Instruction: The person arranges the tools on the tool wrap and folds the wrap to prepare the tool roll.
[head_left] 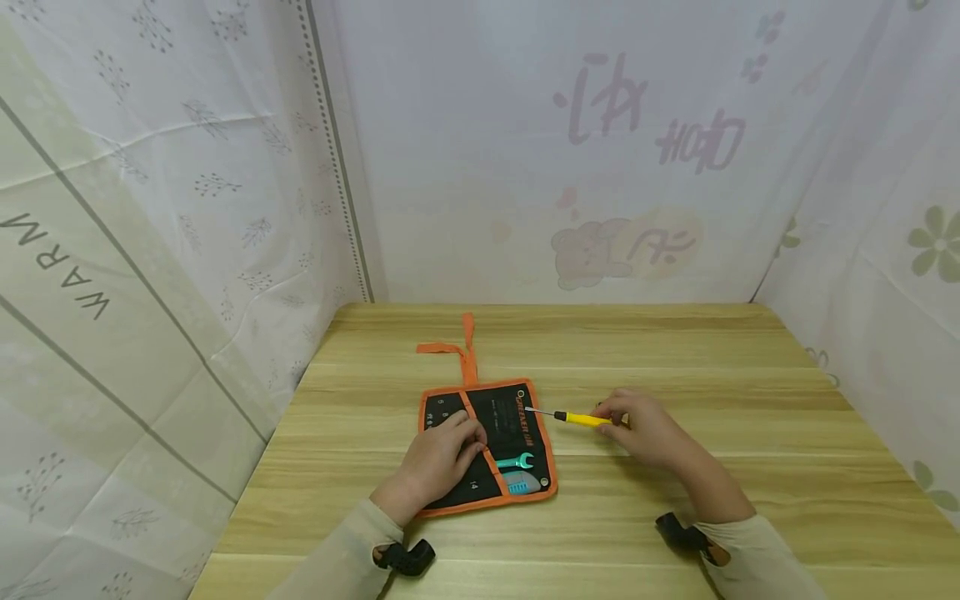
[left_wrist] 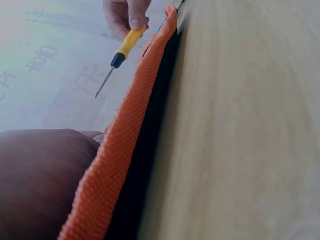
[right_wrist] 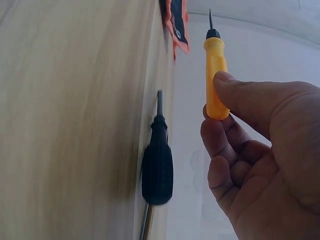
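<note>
A black roll-up tool pouch [head_left: 495, 412] with orange trim lies flat on the table. My left hand [head_left: 438, 458] rests on its middle, thumb and fingers pinching the orange-edged pocket band. Between the thumb and fingertips of my right hand [head_left: 641, 425] is the yellow handle of a small screwdriver [right_wrist: 216, 75]. Its thin shaft points left, the tip overlapping the pouch's right part in the head view. Out of the pouch's pockets stick a turquoise wrench [head_left: 517, 462] and a grey-and-turquoise utility knife [head_left: 522, 482].
On the wooden table [head_left: 750, 400] lies a black-handled screwdriver [right_wrist: 157, 172] near my right hand, mostly hidden in the head view. A metal rod [right_wrist: 146, 220] shows behind it. Orange ties [head_left: 468, 354] extend from the pouch's far edge. Printed cloth hangs around the table.
</note>
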